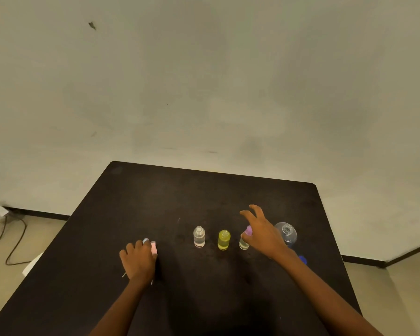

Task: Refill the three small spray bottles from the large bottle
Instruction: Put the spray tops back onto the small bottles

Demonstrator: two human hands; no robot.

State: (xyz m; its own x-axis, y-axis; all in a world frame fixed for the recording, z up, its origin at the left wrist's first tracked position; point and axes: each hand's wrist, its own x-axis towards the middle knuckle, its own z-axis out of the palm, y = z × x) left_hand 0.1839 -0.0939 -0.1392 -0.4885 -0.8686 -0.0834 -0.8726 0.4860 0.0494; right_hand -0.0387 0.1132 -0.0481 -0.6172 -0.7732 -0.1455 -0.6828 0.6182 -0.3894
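1. The left hand (pixel 138 259) lay on the table (pixel 204 190), its fingers curled round a pink spray head (pixel 153 248).
2. The right hand (pixel 262 235) pinched a purple spray head (pixel 248 230) atop the third small bottle (pixel 243 244).
3. The clear small bottle (pixel 199 236) and the yellow small bottle (pixel 224 240) stood uncapped between the hands.
4. The large bottle (pixel 286 232) stood just behind the right hand.

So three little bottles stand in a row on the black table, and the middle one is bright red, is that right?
Not quite: the middle small bottle is yellow, not red. The head view shows it in the row on the black table, between the clear bottle and the purple-topped one at the right hand.
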